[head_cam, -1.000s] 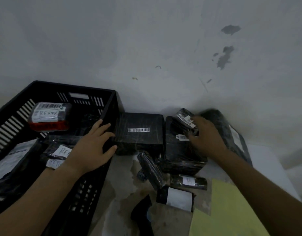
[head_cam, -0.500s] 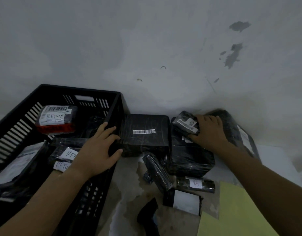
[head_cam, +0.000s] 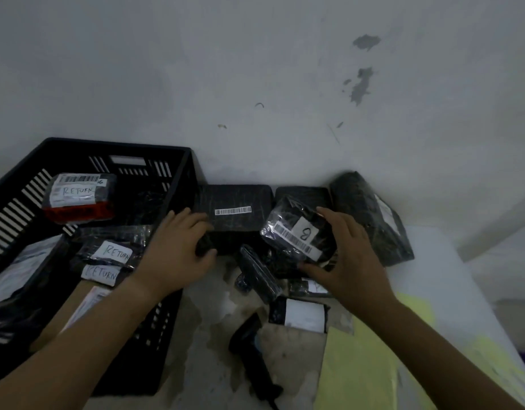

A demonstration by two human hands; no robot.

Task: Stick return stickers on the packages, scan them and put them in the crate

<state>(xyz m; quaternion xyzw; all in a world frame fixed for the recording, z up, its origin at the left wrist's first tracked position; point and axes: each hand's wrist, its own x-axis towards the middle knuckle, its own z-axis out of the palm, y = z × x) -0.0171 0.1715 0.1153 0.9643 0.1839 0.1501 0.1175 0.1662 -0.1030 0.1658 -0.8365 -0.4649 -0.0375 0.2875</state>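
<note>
Small package (head_cam: 296, 232) has come up off the pile by the wall, and the right hand (head_cam: 347, 261) holds it. The left hand (head_cam: 178, 253) left the crate (head_cam: 116, 146) and grips the black box (head_cam: 234, 199). I think it needs a return sticker next. It is shiny, crinkly and black, with a barcode label.

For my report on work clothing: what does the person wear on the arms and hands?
Nothing visible. The left hand and right hand are bare, without gloves. The left forearm and right forearm are uncovered to the picture's edge, so no sleeve shows. No watch or bracelet at either wrist; the dim light cannot exclude a thin ring.
</note>
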